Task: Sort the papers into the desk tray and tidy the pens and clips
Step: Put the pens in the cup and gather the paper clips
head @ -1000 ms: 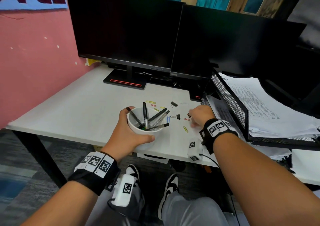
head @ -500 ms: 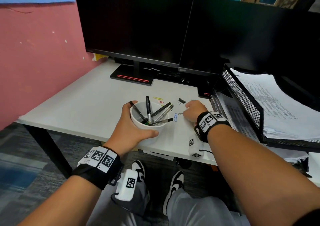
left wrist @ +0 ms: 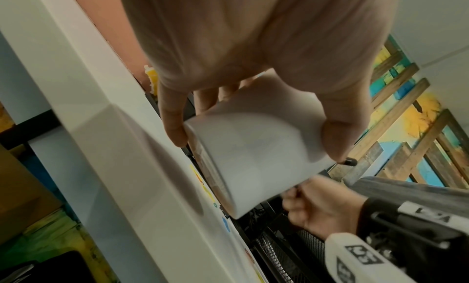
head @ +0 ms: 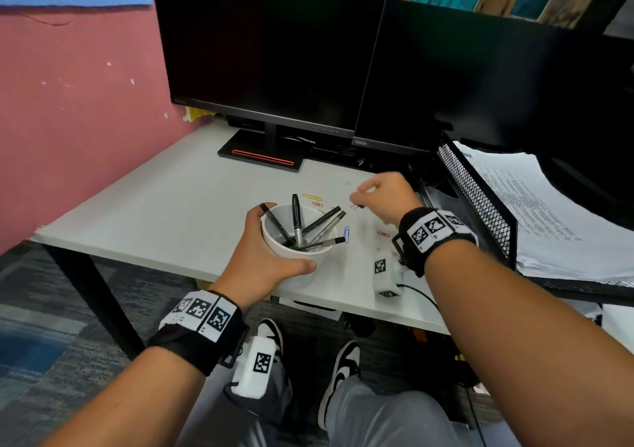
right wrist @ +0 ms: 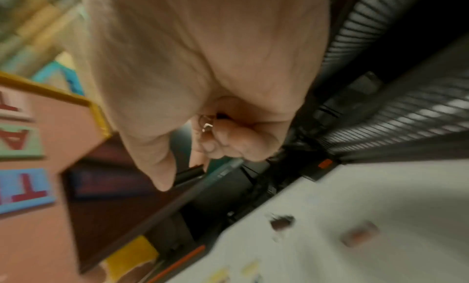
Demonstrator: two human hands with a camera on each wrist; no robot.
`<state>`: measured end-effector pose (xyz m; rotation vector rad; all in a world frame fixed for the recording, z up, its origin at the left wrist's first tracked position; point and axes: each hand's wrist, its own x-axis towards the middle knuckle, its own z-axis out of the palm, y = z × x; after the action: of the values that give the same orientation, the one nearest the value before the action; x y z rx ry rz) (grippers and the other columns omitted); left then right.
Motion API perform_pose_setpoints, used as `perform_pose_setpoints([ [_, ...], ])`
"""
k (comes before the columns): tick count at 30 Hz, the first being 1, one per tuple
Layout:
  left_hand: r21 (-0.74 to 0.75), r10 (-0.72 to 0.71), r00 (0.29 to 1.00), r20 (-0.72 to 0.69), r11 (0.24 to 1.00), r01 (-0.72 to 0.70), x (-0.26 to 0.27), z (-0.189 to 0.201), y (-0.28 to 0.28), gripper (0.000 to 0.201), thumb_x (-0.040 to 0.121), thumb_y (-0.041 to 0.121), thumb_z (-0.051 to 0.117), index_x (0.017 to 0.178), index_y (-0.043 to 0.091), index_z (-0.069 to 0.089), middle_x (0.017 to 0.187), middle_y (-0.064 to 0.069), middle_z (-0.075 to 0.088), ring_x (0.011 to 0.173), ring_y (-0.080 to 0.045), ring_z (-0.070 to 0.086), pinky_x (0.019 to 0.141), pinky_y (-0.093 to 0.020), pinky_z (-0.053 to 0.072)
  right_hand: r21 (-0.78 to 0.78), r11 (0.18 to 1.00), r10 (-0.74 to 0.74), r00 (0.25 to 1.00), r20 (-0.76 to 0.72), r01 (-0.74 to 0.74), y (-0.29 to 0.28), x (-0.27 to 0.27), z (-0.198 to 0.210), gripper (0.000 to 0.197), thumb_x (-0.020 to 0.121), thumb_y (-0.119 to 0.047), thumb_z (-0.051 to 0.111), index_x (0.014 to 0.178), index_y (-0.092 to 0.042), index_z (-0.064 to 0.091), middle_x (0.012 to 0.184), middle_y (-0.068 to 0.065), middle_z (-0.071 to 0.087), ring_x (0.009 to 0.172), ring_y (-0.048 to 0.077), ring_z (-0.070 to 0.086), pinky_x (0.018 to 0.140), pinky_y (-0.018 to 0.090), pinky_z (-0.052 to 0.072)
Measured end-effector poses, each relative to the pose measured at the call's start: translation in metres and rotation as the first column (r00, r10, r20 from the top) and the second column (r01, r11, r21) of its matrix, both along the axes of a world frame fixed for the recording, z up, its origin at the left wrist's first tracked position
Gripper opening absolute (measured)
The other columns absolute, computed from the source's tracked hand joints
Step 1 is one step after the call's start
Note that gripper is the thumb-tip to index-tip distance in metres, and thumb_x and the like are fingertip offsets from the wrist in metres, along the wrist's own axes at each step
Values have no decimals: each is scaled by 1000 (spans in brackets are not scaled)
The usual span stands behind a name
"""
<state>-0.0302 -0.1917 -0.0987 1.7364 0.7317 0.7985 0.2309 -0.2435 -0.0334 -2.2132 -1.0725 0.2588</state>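
Observation:
My left hand (head: 255, 254) grips a white cup (head: 302, 261) near the desk's front edge; several black pens (head: 296, 218) stand in it. The left wrist view shows my thumb and fingers wrapped round the cup (left wrist: 253, 157). My right hand (head: 368, 192) hovers just above the desk behind the cup. In the right wrist view its thumb and forefinger pinch a black binder clip (right wrist: 190, 173), and silver clip wire (right wrist: 205, 124) shows inside the curled fingers. Another binder clip (head: 356, 206) lies on the desk under that hand. Coloured paper clips (head: 346, 234) are scattered around.
A black mesh desk tray (head: 480, 199) at the right holds a stack of printed papers (head: 542, 220). Two dark monitors (head: 274, 52) stand along the back, the left one on a base (head: 262, 158). A pink wall (head: 85, 120) borders the left. My legs are below the desk edge.
My right hand left the desk surface, moved back and up, and now pinches a binder clip. The left hand stayed on the cup. My view shifted slightly.

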Motion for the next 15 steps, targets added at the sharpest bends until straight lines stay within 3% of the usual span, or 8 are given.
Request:
perform_pose_setpoints([
  [3,-1,8,1000,7,1000,-8,3,-1,-2,104,59,14,98,140,29,34,124,17,58,104,15,59,81,-4,46,112,973,186,972,140,-203,-4,-36,43,13,82,-29,81,90,-22,74,64,-16,54,42,-4,51,46,10,40],
  [6,-5,6,1000,14,1000,-5,7,0,-5,106,58,17,99,140,31,34,127,13,59,112,3,61,91,-19,49,-60,917,398,897,192,-394,-6,-70,72,13,82,-25,80,93,-25,73,60,-13,54,42,-4,50,52,19,45],
  [8,-9,-10,1000,22,1000,10,9,1,-6,108,57,18,99,141,30,33,129,10,59,115,-2,62,96,-26,51,-207,843,527,840,132,-496,-11,-85,82,19,83,-19,77,100,-27,74,72,-9,65,48,-2,54,54,22,50],
  [10,-9,-21,999,26,1000,21,10,2,-8,109,56,20,99,141,30,32,129,10,59,115,-2,62,98,-28,52,-225,798,575,818,11,-558,-17,-89,85,27,86,-12,71,108,-27,72,95,-6,73,60,3,65,55,25,57],
  [12,-9,-21,999,28,1000,21,10,4,-11,109,58,19,99,142,30,32,128,16,58,112,8,60,95,-20,50,-24,849,526,848,-66,-528,-20,-83,84,26,89,-4,64,107,-21,73,105,1,74,70,15,71,53,33,61],
  [15,-10,-17,1000,19,1000,18,7,5,-11,107,61,13,98,143,30,31,124,25,54,104,23,55,86,-6,45,300,931,248,963,-110,-205,-20,-55,72,14,89,0,62,86,-8,73,91,20,74,56,20,61,43,29,49],
])
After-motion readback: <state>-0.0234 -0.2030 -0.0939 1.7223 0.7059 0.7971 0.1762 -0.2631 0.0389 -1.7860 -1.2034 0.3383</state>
